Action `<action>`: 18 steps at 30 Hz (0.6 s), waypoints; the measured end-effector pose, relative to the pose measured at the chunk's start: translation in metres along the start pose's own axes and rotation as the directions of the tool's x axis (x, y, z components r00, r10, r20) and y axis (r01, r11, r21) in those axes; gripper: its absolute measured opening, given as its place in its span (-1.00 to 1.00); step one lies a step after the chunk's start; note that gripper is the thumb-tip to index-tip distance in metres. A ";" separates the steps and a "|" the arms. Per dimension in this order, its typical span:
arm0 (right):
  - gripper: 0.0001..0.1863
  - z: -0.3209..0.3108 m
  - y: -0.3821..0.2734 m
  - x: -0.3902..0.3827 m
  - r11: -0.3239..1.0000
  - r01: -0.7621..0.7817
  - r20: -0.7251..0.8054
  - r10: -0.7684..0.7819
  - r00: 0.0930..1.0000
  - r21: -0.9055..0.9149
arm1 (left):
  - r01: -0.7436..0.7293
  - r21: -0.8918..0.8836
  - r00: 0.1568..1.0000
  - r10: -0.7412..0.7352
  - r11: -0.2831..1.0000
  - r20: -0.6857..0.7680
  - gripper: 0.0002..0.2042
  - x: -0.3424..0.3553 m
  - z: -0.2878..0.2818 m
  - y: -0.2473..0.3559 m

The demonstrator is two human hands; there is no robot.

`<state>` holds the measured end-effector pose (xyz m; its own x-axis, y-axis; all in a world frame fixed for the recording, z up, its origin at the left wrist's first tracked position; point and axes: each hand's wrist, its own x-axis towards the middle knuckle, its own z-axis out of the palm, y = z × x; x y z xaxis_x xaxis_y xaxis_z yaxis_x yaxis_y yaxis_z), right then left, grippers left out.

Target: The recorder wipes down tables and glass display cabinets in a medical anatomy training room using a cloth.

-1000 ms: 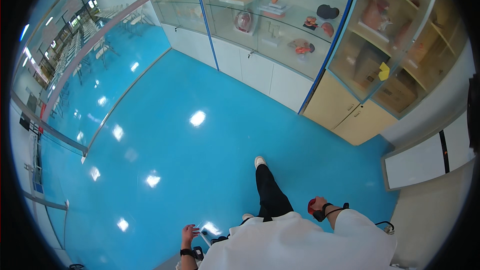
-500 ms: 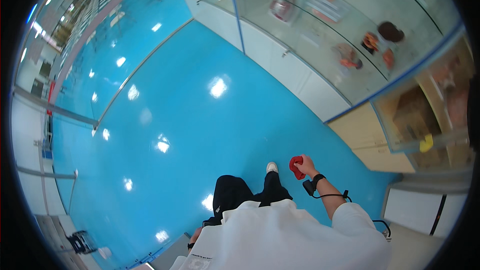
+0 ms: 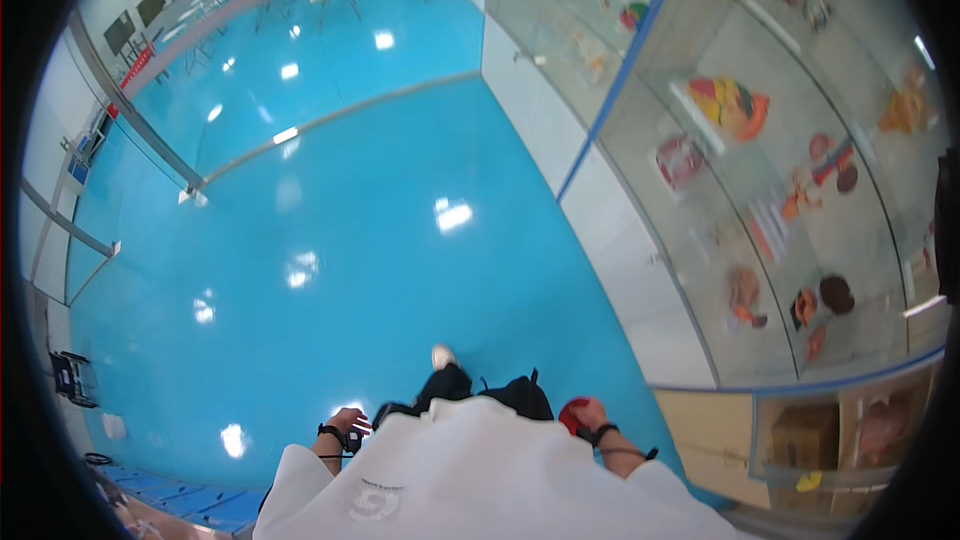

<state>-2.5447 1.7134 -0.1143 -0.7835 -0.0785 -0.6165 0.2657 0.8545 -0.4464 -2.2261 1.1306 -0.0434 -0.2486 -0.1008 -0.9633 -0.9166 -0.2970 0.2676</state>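
The right hand (image 3: 585, 412) is closed around a red round object (image 3: 572, 416), carried while walking along the glass display cabinet (image 3: 740, 190). The left hand (image 3: 348, 424) seems loosely open beside a small dark device (image 3: 354, 438). Next, I think, a firm grip is needed.

Head-worn fisheye, steeply downward

Glossy blue floor (image 3: 380, 240), glass-fronted cabinets (image 3: 760, 170), white cloth coat (image 3: 480, 480)

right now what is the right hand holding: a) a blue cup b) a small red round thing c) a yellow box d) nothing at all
b: the right hand is closed around a small red round thing, held beside the hip above the blue floor.
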 end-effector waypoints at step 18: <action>-0.41 -0.055 -0.330 0.257 0.982 0.006 0.070 0.007 0.998 -0.188 | -0.375 0.215 0.915 0.322 0.902 0.245 -0.71 0.198 -0.142 0.363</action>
<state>-2.8650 1.4394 -0.0896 -0.7406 -0.1082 -0.6632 0.1505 0.9352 -0.3206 -2.5636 0.8677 -0.1349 -0.5990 0.0454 -0.7995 -0.8008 -0.0259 0.5984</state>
